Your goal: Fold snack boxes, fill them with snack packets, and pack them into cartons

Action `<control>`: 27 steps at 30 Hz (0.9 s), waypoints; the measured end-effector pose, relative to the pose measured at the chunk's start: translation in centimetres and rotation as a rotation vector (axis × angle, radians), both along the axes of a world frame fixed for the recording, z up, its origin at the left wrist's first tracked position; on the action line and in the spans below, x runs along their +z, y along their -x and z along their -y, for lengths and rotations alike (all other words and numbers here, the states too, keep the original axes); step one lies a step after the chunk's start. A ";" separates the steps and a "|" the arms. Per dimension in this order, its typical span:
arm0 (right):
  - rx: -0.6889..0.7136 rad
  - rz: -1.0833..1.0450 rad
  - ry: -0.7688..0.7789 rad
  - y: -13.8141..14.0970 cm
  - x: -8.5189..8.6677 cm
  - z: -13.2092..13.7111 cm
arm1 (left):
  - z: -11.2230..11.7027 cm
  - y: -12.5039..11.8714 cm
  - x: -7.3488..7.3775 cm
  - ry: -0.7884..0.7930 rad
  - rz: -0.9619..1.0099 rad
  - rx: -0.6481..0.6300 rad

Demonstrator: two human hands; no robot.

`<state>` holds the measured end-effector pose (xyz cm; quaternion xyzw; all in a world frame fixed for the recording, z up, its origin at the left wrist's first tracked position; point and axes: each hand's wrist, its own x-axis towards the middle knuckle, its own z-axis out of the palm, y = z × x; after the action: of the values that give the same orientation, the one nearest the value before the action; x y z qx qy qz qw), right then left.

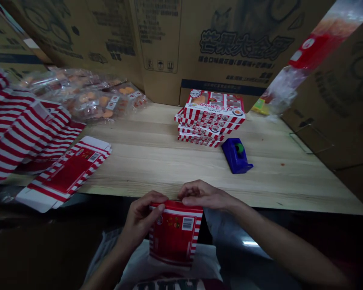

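In the head view, the left hand (pixel 143 213) pinches the upper left corner of a red-and-white striped carton (pixel 174 235) between thumb and fingers. The right hand (pixel 205 196) lies along the carton's top right edge, fingers bent; whether it pinches the card I cannot tell. The carton is upright just off the front edge of the wooden desk (pixel 145 153), above the lap, its panel showing a white barcode label and small print too blurred to read.

Near the desk's left end, a matching flat carton (pixel 71 169), also barcoded, overhangs the front edge beside a heap of striped cartons (pixel 21 125). Clear bags of orange pieces (pixel 93 100), with white labels, fill the back left corner.

Toward the back edge, right of centre, stand stacked striped boxes (pixel 211 117); the top one seems to read "你的外卖来了". A blue tape dispenser (pixel 236 156) sits just in front. Behind, a brown cardboard box (pixel 160 86) reads "芒果大金牙" in large outlined characters, with handling symbols to the left. A clear bag with a red label (pixel 314 52) rises near the back right corner.
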<state>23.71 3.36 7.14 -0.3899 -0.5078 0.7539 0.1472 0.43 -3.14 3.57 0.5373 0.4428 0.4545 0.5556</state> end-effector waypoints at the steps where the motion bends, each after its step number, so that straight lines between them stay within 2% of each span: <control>1: 0.059 -0.013 0.046 0.4 0.2 -0.1 | 0.3 0.0 0.3 0.000 0.003 0.001; 4: 0.138 -0.042 0.206 1.6 0.5 -0.2 | 0.9 -0.1 1.2 -0.008 0.023 0.010; 6: 0.127 -0.024 0.324 2.1 0.5 -0.2 | 1.0 -0.3 1.8 -0.014 0.022 0.006; 11: 0.002 0.053 0.472 2.0 0.8 0.3 | 1.1 -0.7 3.0 -0.021 -0.038 0.011; 17: -0.161 0.020 0.556 2.1 0.2 2.0 | 1.4 -0.7 3.1 0.049 -0.035 -0.007; 20: -0.169 0.014 0.561 2.0 0.1 2.0 | 1.3 -0.6 2.8 0.093 -0.039 -0.009; 24: -0.040 0.092 0.400 1.5 0.9 0.9 | 1.2 -0.6 2.5 0.156 -0.073 0.029; 27: -0.045 0.106 0.359 1.2 1.5 0.3 | 1.2 -0.7 2.7 0.178 -0.095 0.026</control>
<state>22.54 3.09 8.65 -0.4606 -0.3631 0.8073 0.0651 1.15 -4.32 6.23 0.5008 0.5143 0.3948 0.5735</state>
